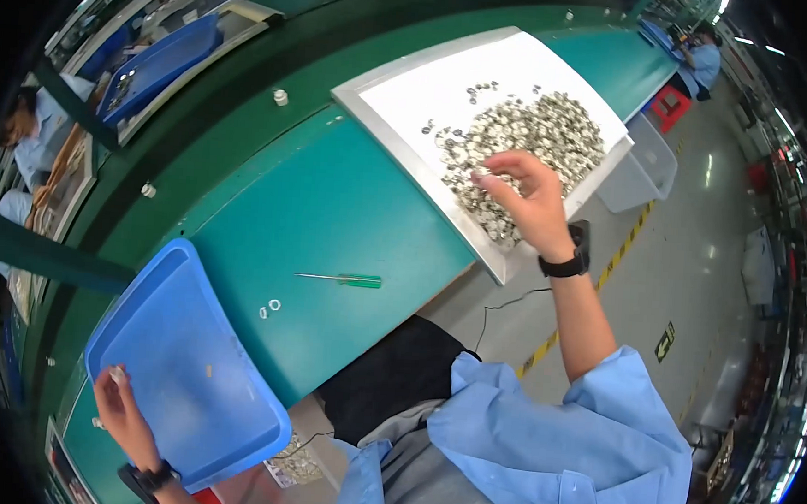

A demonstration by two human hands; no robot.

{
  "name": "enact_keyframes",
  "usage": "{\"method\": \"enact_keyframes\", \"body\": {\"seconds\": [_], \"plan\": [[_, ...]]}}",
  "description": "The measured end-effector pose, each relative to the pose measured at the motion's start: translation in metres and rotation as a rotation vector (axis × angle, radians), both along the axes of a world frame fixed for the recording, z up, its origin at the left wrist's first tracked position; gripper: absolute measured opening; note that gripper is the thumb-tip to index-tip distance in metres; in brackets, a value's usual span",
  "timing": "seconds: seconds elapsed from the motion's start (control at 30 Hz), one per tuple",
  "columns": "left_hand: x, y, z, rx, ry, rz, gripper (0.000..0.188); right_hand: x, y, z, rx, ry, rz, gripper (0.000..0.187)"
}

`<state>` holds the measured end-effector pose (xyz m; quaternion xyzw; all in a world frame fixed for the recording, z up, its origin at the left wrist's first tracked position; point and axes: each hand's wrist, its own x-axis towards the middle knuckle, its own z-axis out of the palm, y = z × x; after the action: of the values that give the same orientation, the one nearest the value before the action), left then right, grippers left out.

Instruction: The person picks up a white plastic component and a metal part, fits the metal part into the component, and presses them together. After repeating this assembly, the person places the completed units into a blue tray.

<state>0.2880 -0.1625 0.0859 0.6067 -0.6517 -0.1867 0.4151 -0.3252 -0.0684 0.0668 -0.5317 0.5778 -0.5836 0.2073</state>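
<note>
My left hand [123, 417] is closed at the left side of a blue tray [184, 359], with a small white piece [117, 375] at its fingertips. My right hand [531, 204] hovers over a pile of small shiny round metal parts [522, 134]. Its thumb and forefinger are pinched together; whatever sits between them is too small to name. The pile lies on a white board with a raised metal frame [410, 151]. Between the two hands, a green-handled screwdriver [359, 281] rests on the green table, beside two small white rings [274, 305].
Small white cylindrical parts [281, 98] stand on the dark green conveyor strip past the table. A clear plastic bin [639, 169] sits on the floor at right. Co-workers [706, 63] are seated at the far right and across on the left. A green post [52, 254] crosses the left side.
</note>
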Motion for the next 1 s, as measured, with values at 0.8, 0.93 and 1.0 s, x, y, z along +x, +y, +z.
{"method": "enact_keyframes", "body": {"seconds": [0.8, 0.93, 1.0], "plan": [[-0.333, 0.093, -0.018, -0.089, 0.427, -0.688, 0.026, 0.112, 0.036, -0.014, -0.094, -0.502, 0.546, 0.026], [-0.333, 0.087, -0.016, 0.155, 0.592, -0.703, 0.023, 0.107, 0.031, -0.018, -0.205, -0.354, 0.572, 0.028], [-0.333, 0.084, -0.013, 0.270, 0.668, -0.705, 0.023, 0.107, 0.032, -0.019, -0.197, -0.291, 0.541, 0.028]]}}
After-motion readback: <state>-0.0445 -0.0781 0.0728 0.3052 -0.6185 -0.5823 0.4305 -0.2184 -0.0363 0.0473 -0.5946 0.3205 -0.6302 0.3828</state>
